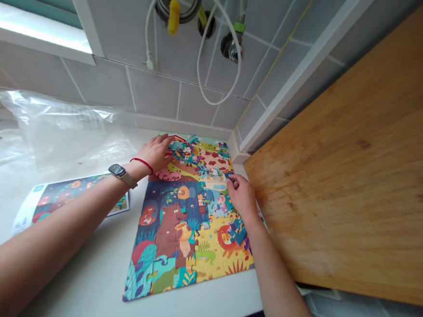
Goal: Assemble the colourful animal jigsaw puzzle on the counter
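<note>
A colourful jigsaw puzzle (177, 233) lies on the white counter, with a bear in its dark blue part and a lion on yellow ground. My left hand (155, 154) rests on its upper left edge, fingers stretched out over the picture. At the upper right edge, my right hand (242, 195) is closed, its fingertips pinching a small dark puzzle piece (228, 175) that they partly hide. Several loose pieces (237, 230) sit on top of the puzzle beside my right forearm. More loose pieces (190, 152) cover its far part between my hands.
A printed picture sheet (64, 194) lies left, partly under my left forearm. Behind it is a clear plastic bag (65, 129). A wooden board (359, 164) stands close on the right. Hoses and a white cable (199, 75) hang on the tiled wall.
</note>
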The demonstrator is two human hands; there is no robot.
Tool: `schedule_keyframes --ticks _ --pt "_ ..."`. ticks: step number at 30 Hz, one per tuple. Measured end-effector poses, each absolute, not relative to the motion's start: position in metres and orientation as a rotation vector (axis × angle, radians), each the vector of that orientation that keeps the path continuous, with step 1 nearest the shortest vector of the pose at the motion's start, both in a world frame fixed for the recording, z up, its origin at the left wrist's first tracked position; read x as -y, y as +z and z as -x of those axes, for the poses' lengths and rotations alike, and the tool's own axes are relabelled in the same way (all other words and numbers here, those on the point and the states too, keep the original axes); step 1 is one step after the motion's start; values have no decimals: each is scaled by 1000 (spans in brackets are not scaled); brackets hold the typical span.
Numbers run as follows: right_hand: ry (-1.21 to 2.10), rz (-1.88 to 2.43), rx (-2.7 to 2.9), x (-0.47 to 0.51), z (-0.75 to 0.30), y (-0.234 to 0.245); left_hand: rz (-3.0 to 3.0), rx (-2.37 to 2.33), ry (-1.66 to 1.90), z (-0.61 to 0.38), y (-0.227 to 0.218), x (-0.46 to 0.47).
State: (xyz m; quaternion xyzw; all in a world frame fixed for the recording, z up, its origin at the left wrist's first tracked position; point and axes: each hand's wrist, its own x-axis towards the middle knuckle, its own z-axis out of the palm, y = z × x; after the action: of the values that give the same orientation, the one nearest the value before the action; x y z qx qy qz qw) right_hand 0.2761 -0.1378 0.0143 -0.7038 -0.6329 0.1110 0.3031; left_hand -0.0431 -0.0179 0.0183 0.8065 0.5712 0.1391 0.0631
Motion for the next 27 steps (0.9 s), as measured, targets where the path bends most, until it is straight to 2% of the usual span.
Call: schedule_keyframes --ticks 6,14,27 --pt "282 1828 1674 140 -272 16 -2298 -1824 413 51 7 16" --pt "307 1781 1705 141 -267 16 -2312 -1782 576 50 -7 16" --pt "341 1708 1729 142 -262 15 -2231 -1873 628 38 2 27"
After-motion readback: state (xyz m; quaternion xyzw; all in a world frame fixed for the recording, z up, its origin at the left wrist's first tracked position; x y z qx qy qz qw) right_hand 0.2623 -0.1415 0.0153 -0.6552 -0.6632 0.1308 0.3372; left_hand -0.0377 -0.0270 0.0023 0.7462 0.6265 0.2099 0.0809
